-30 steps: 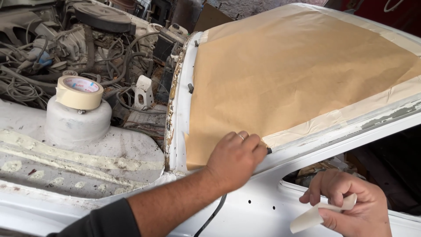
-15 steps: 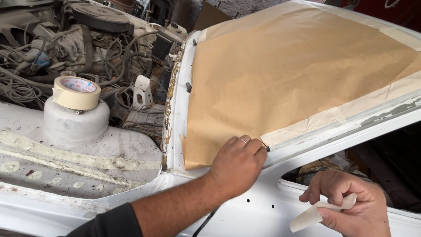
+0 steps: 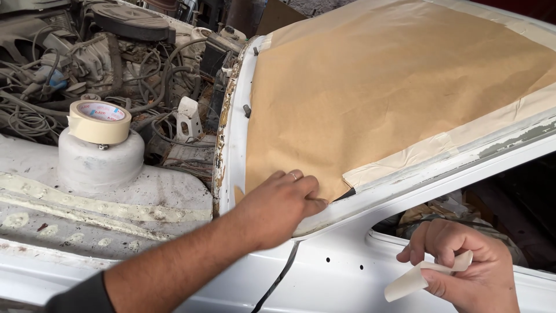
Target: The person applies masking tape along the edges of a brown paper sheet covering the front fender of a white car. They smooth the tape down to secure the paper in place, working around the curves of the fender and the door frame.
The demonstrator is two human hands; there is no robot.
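Head view: creased brown masking paper [image 3: 376, 98] under left hand [image 3: 278, 208].

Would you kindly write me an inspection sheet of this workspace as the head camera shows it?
Surface: white car body, primer patches on the pillar by the windscreen.
Job's things: brown masking paper covers the windscreen; a masking tape strip is held ready.
Clutter: masking tape roll sits on the white strut tower.
Grippers: left hand presses the paper's lower corner; right hand pinches the tape strip.
Cables: black cable hangs down the body below the left hand; tangled wiring in the engine bay.
Surroundings: open engine bay, dusty.
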